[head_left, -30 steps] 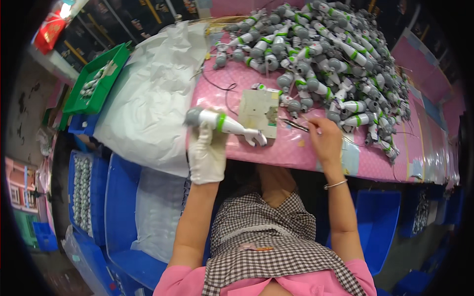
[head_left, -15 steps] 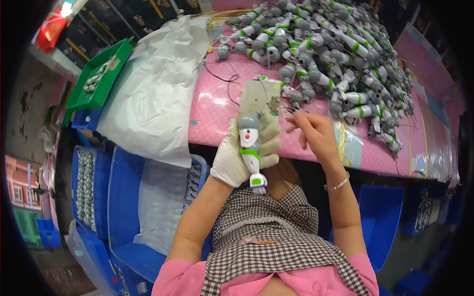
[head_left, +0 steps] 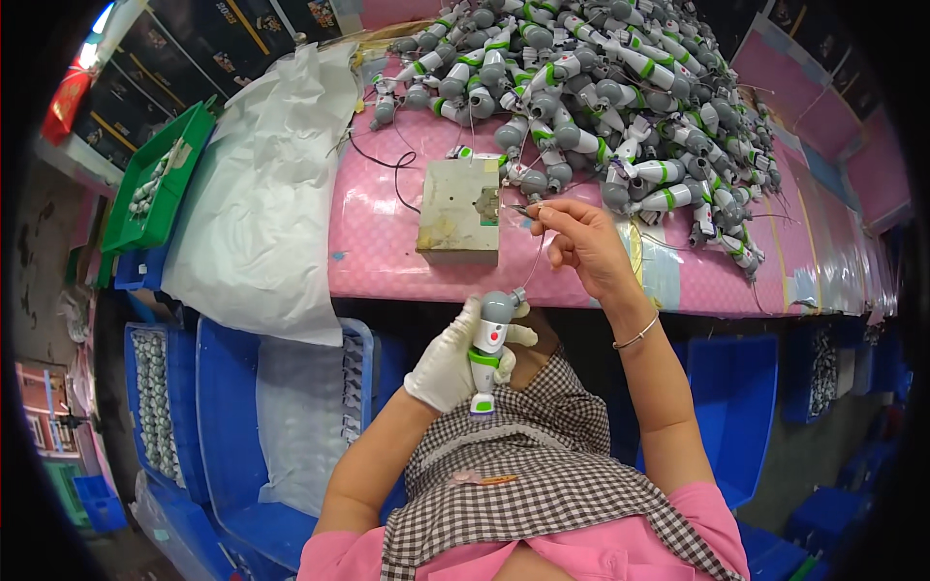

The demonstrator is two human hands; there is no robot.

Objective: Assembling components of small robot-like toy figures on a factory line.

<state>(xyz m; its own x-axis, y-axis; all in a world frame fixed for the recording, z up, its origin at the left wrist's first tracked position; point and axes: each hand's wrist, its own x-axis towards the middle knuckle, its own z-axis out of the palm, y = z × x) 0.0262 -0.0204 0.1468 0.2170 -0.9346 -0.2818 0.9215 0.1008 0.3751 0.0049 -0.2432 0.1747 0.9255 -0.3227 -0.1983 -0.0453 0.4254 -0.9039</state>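
Note:
My left hand, in a white glove, is closed around a toy arm with a grey ball-shaped shoulder and a white and green lower part. It holds the arm just off the table's front edge, shoulder end up. From the shoulder a thin wire runs up toward my right hand. That bare hand pinches a small dark pointed tool, whose exact kind is unclear. Left of its fingertips stands a grey metal box with a notched opening on its right side.
A big heap of similar toy arms covers the back of the pink-wrapped table. White sheeting hangs over its left side, beside a green tray. Blue bins stand below at left, another blue bin at right.
My left hand has lowered the toy arm toward me, uncovering the grey box. My right hand has moved left toward the box, and a wire now shows stretched between it and the arm.

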